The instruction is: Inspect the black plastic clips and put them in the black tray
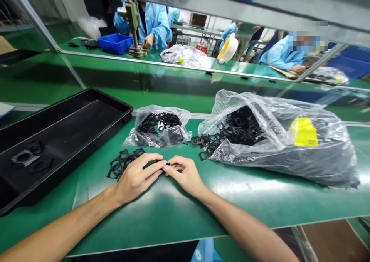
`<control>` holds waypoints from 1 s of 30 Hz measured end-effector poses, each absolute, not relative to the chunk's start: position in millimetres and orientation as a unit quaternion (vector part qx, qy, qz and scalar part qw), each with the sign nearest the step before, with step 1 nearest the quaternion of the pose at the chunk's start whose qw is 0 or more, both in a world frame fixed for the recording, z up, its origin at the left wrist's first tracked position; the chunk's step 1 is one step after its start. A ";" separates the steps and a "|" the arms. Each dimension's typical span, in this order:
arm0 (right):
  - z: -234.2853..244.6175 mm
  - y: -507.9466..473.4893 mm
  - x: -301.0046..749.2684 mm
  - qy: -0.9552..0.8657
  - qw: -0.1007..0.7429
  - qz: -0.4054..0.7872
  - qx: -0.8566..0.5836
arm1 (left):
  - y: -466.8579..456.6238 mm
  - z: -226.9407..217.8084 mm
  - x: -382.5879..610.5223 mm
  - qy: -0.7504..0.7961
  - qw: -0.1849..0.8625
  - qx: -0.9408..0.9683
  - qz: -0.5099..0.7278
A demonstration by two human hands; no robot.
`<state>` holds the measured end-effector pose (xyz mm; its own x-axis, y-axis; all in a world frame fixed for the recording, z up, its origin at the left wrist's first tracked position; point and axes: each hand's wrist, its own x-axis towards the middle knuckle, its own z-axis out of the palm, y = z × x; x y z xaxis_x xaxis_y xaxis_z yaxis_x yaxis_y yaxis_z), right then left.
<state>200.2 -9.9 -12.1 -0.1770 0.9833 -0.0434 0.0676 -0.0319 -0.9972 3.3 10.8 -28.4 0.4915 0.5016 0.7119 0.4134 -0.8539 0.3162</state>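
My left hand [139,175] and my right hand [184,173] meet over the green table, fingertips pinched together on a small black part [167,163]. Fingers cover most of that part, so its full shape is hidden. Beside my left hand lies a loose pile of black ring-shaped plastic parts [117,165]. Behind the hands sits a small clear plastic bag [147,140] of black parts. To the right, a large clear bag [303,158] with a yellow label lies on its side, and black ring parts [212,140] spill from its mouth.
At left stands a long black tray [95,127] with a few parts in it. A metal rail [185,64] and a transparent panel border the table's back. Beyond are co-workers in blue sleeves [162,31], a blue bin [115,44] and a hand press [133,27].
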 end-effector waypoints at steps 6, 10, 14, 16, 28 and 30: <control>-9.5 -11.0 203.4 -0.612 0.444 0.440 -0.484 | 8.2 -26.6 4.8 0.283 0.106 0.839 0.452; -7.8 -10.8 204.5 -0.639 0.443 0.410 -0.477 | 9.0 -24.5 5.7 0.331 0.158 0.803 0.470; -9.5 -11.6 205.1 -0.672 0.439 0.369 -0.469 | 9.8 -23.6 7.0 0.351 0.207 0.782 0.472; -10.6 -12.1 206.0 -0.685 0.436 0.353 -0.465 | 9.5 -23.9 7.4 0.350 0.227 0.776 0.473; -11.0 -13.6 209.4 -0.736 0.426 0.292 -0.438 | 16.8 -28.9 10.1 0.374 0.429 0.662 0.488; -11.0 -14.0 209.4 -0.733 0.427 0.294 -0.440 | 16.9 -29.2 10.3 0.375 0.443 0.646 0.495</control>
